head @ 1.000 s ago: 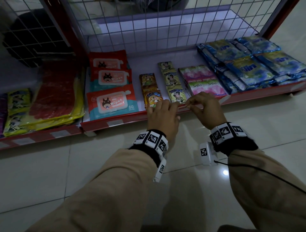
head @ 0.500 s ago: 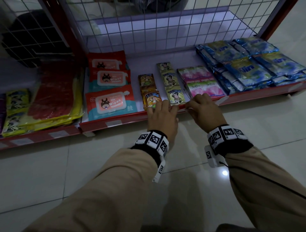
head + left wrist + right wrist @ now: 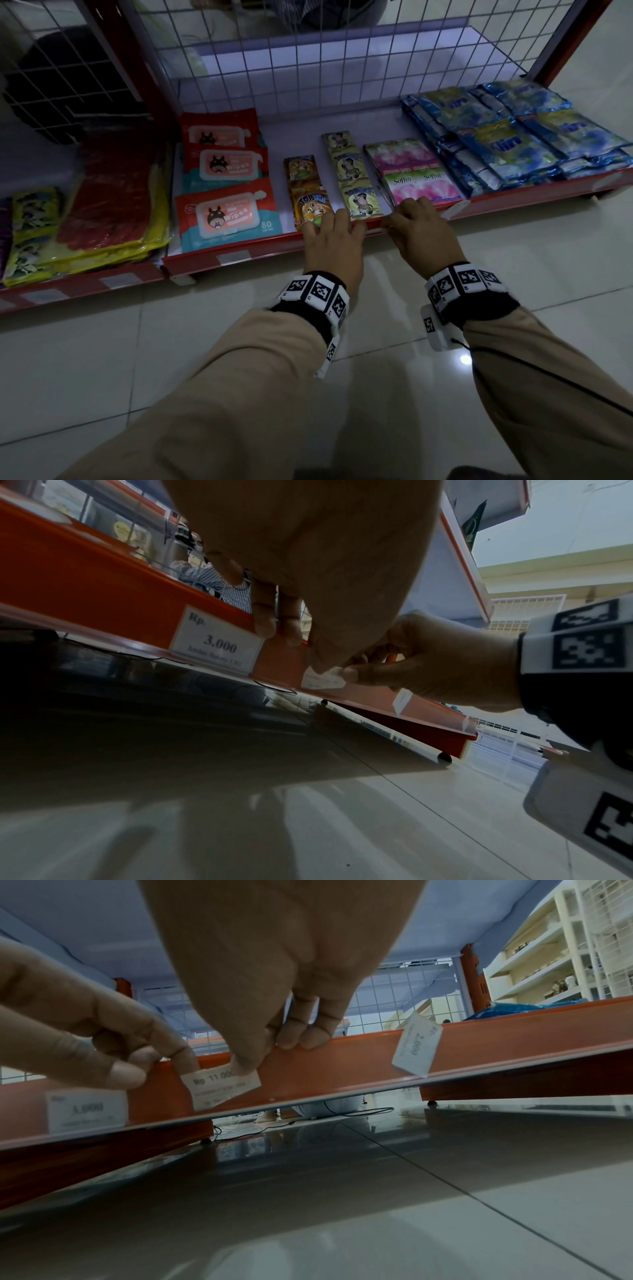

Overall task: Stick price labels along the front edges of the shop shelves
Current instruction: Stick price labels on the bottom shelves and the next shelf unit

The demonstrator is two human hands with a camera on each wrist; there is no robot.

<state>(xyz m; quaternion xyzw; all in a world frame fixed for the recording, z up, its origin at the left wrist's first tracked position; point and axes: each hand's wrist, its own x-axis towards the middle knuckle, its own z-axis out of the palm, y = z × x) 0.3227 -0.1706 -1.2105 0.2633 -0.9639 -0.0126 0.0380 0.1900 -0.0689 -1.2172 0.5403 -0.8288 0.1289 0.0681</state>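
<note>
1. Left hand: centre of the head view, at the shelf edge. Fingers bent over the top of the red strip, tips on its face. Thumb tip beside the left end of the label; whether it touches, cannot tell.
2. Right hand: just right of the left hand, apart from it. Thumb tip presses the label's upper part against the strip; the other fingers curl over the strip's top lip. Not a closed grip: the label is pinned flat, not wrapped.
3. Label: white slip printed "Rp 11.000", lower lines too blurred to read. Lies tilted on the front face of the shelf edge, left end lower, at centre left of the right wrist view. Between the two hands.
4. 3.000 tag: flat on the strip, left of the label, just beside the left fingertips.
5. 2.000 tag: further right on the same strip, skewed, upper end standing off the strip.
6. Shelf stock, head view: wipes at centre left, sachets directly behind the left hand, tissue packs behind the right hand, blue packs upper right.
7. Gloves in yellow packets on the next shelf, left of frame.
8. Floor: pale glossy tiles below both shelves.
</note>
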